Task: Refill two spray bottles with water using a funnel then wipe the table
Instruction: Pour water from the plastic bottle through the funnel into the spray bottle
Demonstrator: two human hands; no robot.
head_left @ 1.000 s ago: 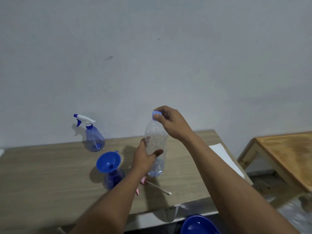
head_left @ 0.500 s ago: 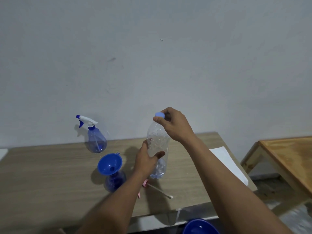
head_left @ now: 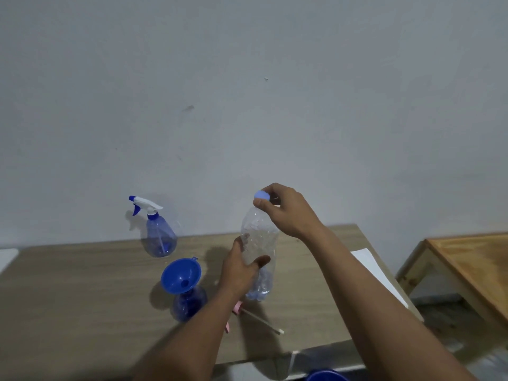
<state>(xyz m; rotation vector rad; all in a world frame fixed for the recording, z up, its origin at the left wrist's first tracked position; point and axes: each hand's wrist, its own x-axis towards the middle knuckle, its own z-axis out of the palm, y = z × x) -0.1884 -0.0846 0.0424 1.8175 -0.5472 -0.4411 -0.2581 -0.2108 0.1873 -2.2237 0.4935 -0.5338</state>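
Head view, only angle available.

Left hand (head_left: pixel 239 270) wrapped round the middle of the clear water bottle (head_left: pixel 259 235), thumb across the front, fingers behind. Bottle upright, base on or just above the bench (head_left: pixel 82 298), can't tell which. A little water in the bottom, the rest looks empty.

Right hand (head_left: pixel 286 213) on top, thumb and fingertips pinching the light-blue cap (head_left: pixel 261 194). Cap sits at the bottle's mouth; can't tell whether it's threaded on or loose.

Spray bottle A (head_left: pixel 159 237): blue, trigger head fitted, upright at the back of the bench near the wall, well left of both hands.

Spray bottle B (head_left: pixel 189 301): blue, no head on it, blue funnel (head_left: pixel 180 274) seated in its neck, funnel tipped slightly. Just left of the left forearm.

Pink spray head (head_left: pixel 237 309) lying flat on the bench, partly under the left wrist, its dip tube (head_left: pixel 264 323) pointing toward the front right edge.

White sheet (head_left: pixel 376 273) flat at the right end of the bench. Second bench (head_left: pixel 472 268), lighter wood, further right and apart. Blue rim (head_left: pixel 325 376) at the bottom edge, below the bench front, mostly cropped.
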